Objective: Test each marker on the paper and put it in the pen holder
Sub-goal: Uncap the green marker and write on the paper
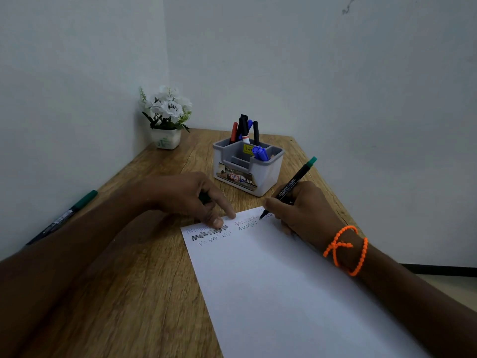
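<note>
A person sits at a wooden table (144,293) pushed into a corner of pale walls, seen from above their own head. A white sheet of paper (284,293) lies slanted across the table's right half, its far edge carrying several short zigzag test scribbles in black, red and fainter colours.

The right hand (302,215), with an orange beaded cord around the wrist, grasps a black marker with a green end (291,187) in a writing grip. The marker's tip touches the paper at the sheet's far right corner. Its long axis slopes up and away from the tip toward the far right, so the green end points past the right side of the pen holder.

The left hand (191,197) rests at the far edge of the sheet, its fingertips pressing the paper down just left of the scribbles. Something dark and green shows between its curled fingers, probably the cap, though that cannot be confirmed.

The pen holder (247,169), a grey and white box with compartments, stands just beyond the paper toward the table's far edge, straight ahead and slightly left of the right hand. It holds red, black and blue markers. The right hand is the nearer one to it.

A second green marker (62,218) lies along the table's left edge. A small pot of white flowers (165,117) sits in the far left corner.
</note>
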